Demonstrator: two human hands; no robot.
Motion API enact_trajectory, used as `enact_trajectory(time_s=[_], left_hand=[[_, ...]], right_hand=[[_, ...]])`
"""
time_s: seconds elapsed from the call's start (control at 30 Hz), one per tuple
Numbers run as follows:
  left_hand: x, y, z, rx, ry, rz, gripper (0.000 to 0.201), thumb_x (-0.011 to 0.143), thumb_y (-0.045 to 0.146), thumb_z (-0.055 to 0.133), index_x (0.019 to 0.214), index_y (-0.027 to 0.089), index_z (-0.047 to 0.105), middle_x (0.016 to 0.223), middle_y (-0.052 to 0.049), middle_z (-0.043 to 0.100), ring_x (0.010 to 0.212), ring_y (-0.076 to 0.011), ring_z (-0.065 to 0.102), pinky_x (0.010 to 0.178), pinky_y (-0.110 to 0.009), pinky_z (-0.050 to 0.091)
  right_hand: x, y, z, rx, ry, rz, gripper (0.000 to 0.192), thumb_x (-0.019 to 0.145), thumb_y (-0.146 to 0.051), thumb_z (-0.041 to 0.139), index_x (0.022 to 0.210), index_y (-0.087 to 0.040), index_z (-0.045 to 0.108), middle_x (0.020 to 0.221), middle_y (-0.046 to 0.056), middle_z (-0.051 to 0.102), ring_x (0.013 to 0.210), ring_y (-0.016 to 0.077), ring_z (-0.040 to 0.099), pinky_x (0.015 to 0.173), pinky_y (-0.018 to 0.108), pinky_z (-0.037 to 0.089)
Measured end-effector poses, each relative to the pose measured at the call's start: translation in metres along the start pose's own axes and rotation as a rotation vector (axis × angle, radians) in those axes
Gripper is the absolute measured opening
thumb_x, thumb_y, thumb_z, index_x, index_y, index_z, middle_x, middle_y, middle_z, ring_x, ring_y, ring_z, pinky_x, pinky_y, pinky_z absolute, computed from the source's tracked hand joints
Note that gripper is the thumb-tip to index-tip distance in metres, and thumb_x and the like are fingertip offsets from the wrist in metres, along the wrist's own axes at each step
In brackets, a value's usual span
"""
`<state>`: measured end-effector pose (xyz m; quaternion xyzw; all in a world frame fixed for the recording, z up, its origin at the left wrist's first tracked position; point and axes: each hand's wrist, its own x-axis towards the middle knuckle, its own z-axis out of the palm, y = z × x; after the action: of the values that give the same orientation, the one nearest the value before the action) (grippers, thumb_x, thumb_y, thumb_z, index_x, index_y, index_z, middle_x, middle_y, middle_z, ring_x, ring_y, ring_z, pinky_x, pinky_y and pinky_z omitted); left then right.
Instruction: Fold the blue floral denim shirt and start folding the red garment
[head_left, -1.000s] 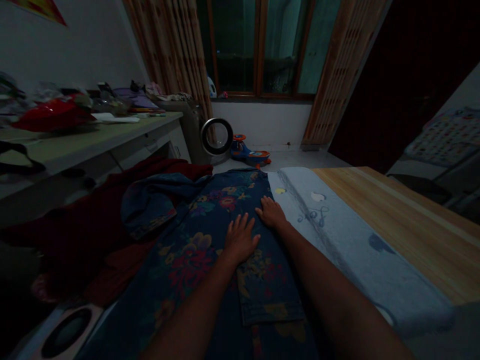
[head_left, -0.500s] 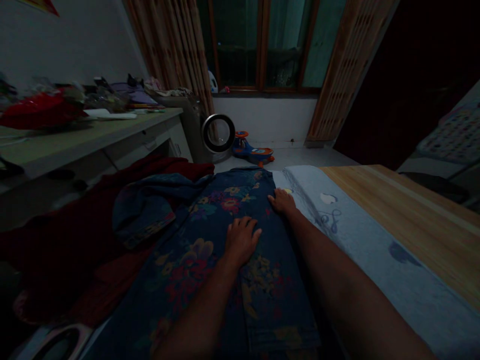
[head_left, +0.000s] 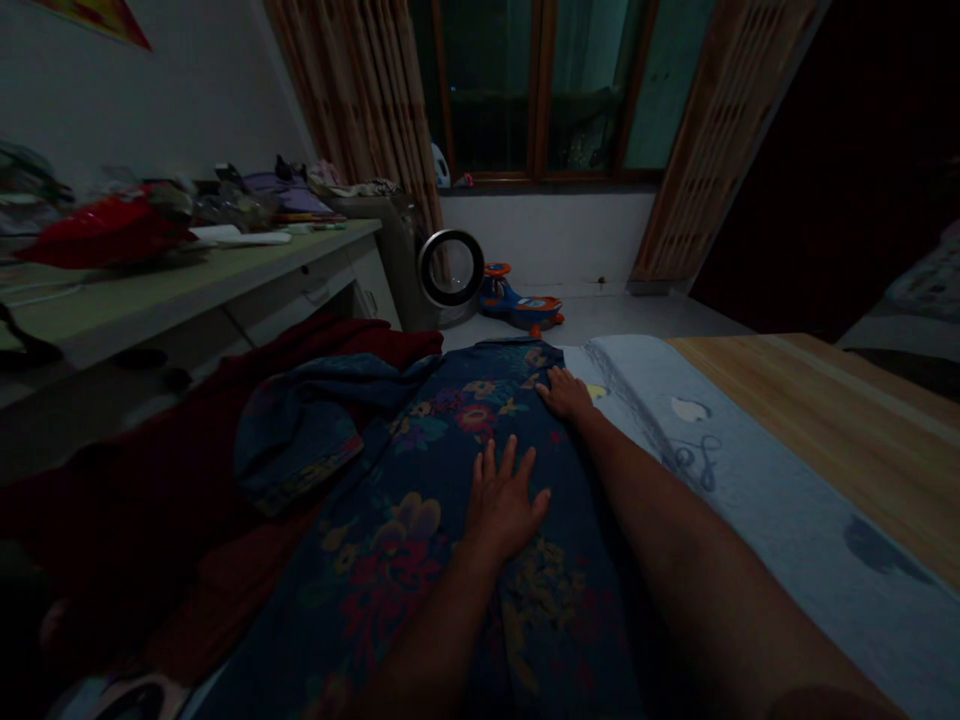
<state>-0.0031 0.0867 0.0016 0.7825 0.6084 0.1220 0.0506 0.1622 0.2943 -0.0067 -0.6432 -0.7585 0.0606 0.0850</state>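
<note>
Far to the left of both hands a long surface (head_left: pixel 187 290) carries clutter, among it something red (head_left: pixel 105 230); no writing there can be read in the dim light. Nearer, just left of the left hand, a dark red cloth (head_left: pixel 187 440) lies under a bunched piece of blue fabric (head_left: pixel 300 430).

The left hand (head_left: pixel 504 500) lies flat on the floral denim garment (head_left: pixel 420 540), fingers spread and straight, gripping nothing. The garment is spread lengthwise beneath both forearms. Beyond and to the right, the right hand (head_left: pixel 566 393) also rests open, palm down, at the garment's far right edge, beside a pale blue sheet (head_left: pixel 750 500) with small printed figures but no legible words.

This looks like smoothing the garment flat; the next move would call for both palms pressing evenly outward. Right of the right hand runs bare wooden board (head_left: pixel 840 420).
</note>
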Motion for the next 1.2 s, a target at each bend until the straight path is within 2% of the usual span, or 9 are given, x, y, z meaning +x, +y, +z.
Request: enact_trajectory(time_s=[0.13, 0.37, 0.53, 0.7, 0.8, 0.9, 1.07, 1.2], left_hand=[[-0.001, 0.000, 0.002, -0.004, 0.018, 0.000, 0.064, 0.089, 0.056, 0.046, 0.147, 0.031, 0.035, 0.159, -0.003, 0.024, 0.145, -0.0372, 0.015, 0.115, -0.055, 0.019], [-0.001, 0.001, 0.000, -0.009, 0.018, -0.005, 0.064, 0.089, 0.056, 0.045, 0.147, 0.031, 0.035, 0.158, -0.003, 0.025, 0.145, -0.0368, 0.016, 0.115, -0.055, 0.020], [-0.001, 0.000, 0.003, -0.009, 0.021, -0.012, 0.065, 0.089, 0.058, 0.044, 0.147, 0.031, 0.034, 0.159, -0.005, 0.023, 0.145, -0.0366, 0.017, 0.115, -0.055, 0.019], [0.000, -0.001, 0.005, -0.011, 0.029, -0.006, 0.066, 0.089, 0.060, 0.043, 0.147, 0.031, 0.034, 0.159, -0.007, 0.023, 0.145, -0.0369, 0.017, 0.115, -0.054, 0.019], [0.000, -0.001, 0.004, -0.012, 0.024, -0.004, 0.066, 0.089, 0.059, 0.043, 0.148, 0.031, 0.033, 0.159, -0.006, 0.023, 0.145, -0.0366, 0.016, 0.115, -0.055, 0.018], [-0.001, 0.000, 0.003, -0.015, 0.021, -0.010, 0.066, 0.089, 0.059, 0.043, 0.148, 0.031, 0.033, 0.159, -0.007, 0.023, 0.145, -0.0363, 0.016, 0.115, -0.054, 0.018], [0.001, 0.000, 0.003, -0.035, 0.022, -0.015, 0.065, 0.088, 0.060, 0.043, 0.146, 0.031, 0.036, 0.158, -0.007, 0.025, 0.145, -0.0365, 0.016, 0.116, -0.053, 0.017], [0.002, -0.001, 0.004, -0.047, 0.007, -0.020, 0.066, 0.087, 0.061, 0.044, 0.146, 0.031, 0.037, 0.158, -0.007, 0.025, 0.146, -0.0366, 0.015, 0.116, -0.053, 0.017]], right_hand=[[0.006, 0.003, -0.002, -0.015, 0.034, -0.003, 0.059, 0.097, -0.053, 0.027, 0.142, -0.016, 0.039, 0.153, 0.012, 0.034, 0.139, 0.0287, 0.029, 0.109, 0.046, 0.025], [-0.006, -0.005, -0.010, -0.054, 0.160, -0.022, 0.044, 0.097, -0.044, 0.034, 0.124, -0.016, 0.055, 0.136, 0.015, 0.051, 0.124, 0.0291, 0.045, 0.102, 0.041, 0.033], [-0.007, -0.004, -0.012, -0.054, 0.117, -0.036, 0.039, 0.098, -0.038, 0.034, 0.121, -0.016, 0.056, 0.130, 0.014, 0.056, 0.120, 0.0255, 0.049, 0.098, 0.036, 0.036], [-0.012, -0.004, -0.014, -0.065, 0.132, 0.015, 0.042, 0.098, -0.040, 0.031, 0.118, -0.013, 0.057, 0.126, 0.017, 0.058, 0.118, 0.0279, 0.051, 0.098, 0.038, 0.035], [-0.025, -0.006, -0.016, -0.082, 0.148, -0.028, 0.038, 0.097, -0.036, 0.034, 0.117, -0.014, 0.058, 0.125, 0.016, 0.059, 0.119, 0.0280, 0.051, 0.100, 0.038, 0.034], [-0.043, -0.002, -0.018, -0.084, 0.138, -0.104, 0.036, 0.096, -0.034, 0.039, 0.121, -0.016, 0.057, 0.135, 0.015, 0.055, 0.124, 0.0268, 0.048, 0.103, 0.038, 0.033], [-0.081, 0.011, -0.014, -0.064, 0.083, -0.189, 0.046, 0.095, -0.036, 0.042, 0.134, -0.013, 0.050, 0.147, 0.015, 0.044, 0.135, 0.0240, 0.039, 0.109, 0.036, 0.031], [-0.118, 0.019, -0.011, -0.063, 0.040, -0.240, 0.055, 0.095, -0.041, 0.041, 0.141, -0.012, 0.043, 0.152, 0.015, 0.037, 0.139, 0.0245, 0.034, 0.112, 0.041, 0.028]])
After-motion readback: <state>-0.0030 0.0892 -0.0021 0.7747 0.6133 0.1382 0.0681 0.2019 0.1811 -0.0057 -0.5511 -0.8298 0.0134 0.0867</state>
